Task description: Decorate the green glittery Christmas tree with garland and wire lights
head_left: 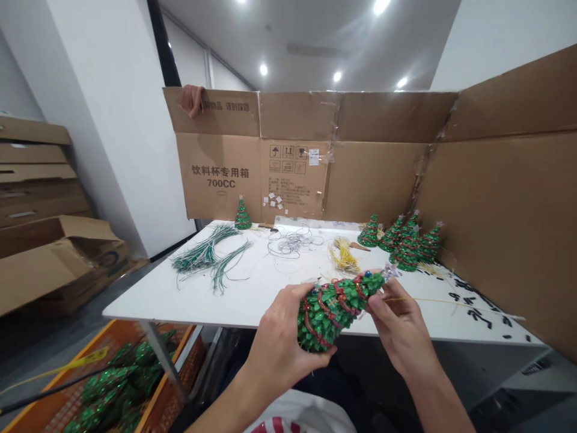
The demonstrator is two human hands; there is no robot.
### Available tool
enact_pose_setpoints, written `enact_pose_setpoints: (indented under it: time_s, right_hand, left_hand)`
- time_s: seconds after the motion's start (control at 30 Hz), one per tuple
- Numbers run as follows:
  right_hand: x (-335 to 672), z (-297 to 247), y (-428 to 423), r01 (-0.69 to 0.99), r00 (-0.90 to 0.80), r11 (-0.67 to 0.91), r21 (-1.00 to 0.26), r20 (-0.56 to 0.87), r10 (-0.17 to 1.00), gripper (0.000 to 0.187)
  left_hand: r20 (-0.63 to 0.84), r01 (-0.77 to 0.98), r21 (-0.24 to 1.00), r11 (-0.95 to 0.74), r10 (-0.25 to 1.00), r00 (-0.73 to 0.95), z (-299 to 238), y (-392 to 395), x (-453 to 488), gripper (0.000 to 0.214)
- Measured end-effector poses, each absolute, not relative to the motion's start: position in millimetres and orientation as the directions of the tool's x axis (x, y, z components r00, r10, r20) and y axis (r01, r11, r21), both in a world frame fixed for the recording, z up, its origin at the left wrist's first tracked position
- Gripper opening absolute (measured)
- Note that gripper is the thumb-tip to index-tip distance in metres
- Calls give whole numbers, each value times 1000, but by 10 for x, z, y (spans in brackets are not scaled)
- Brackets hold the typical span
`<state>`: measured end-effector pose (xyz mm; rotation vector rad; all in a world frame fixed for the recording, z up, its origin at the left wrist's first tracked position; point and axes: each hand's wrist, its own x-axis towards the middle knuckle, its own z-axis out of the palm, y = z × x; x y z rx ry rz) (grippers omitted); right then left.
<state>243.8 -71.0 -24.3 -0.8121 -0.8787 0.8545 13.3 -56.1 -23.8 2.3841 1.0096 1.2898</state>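
A small green Christmas tree figure [331, 313] with red garlands and a clear star lies tilted in front of me, its tip to the right. My left hand [282, 331] is wrapped around its wide base. At the tip, the thumb and fingers of my right hand [401, 331] are pinched together beside the star. A thin yellow wire [451, 301] with a pale end runs out from those fingers to the right. The exact spot where it meets the tree is hidden by my fingers.
On the white table [148, 297] lie green wire bundles [198, 252], tangled grey wire [293, 240], a yellow wire bundle [345, 255] and black bits [473, 313]. Several finished-looking trees [406, 246] stand at right. Cardboard walls [374, 180] enclose the back. An orange crate [155, 403] holds more trees.
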Motion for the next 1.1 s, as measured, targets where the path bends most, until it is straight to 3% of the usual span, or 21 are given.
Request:
enact_pose_setpoints:
  time_s: [0.17, 0.37, 0.47, 0.6, 0.73, 0.87, 1.1]
  right_hand:
    - [2475, -260, -718, -260, 371, 430, -865, 321, 871, 38]
    - [2560, -264, -722, -175, 243, 480, -860, 435, 867, 31]
    - [2593, -251, -714, -133, 223, 505, -853, 470, 854, 26]
    - [2628, -265, -696, -126, 230, 483, -867, 448, 864, 34]
    - [2644, -270, -673, -69, 182, 469, -881, 451, 874, 35]
    - [2624, -250, -669, -10, 79, 454, -891, 452, 889, 40]
    - [2587, -255, -706, 65, -126, 476, -877, 466, 876, 58]
  left_hand:
    - [655, 426, 518, -742, 664, 360, -224, -543, 129, 99]
    - [456, 276, 767, -579, 795, 400, -76, -577, 101, 95]
    - [362, 182, 856, -485, 811, 460, -19, -590, 69, 93]
    - [276, -24, 949, -315, 790, 547, -24, -574, 48, 84]
    - [267, -243, 959, -144, 744, 613, -36, -533, 55, 72]
    - [295, -327, 940, -101, 721, 627, -18, -498, 60, 71]
    - [345, -407, 908, -97, 722, 599, -90, -481, 58, 88]
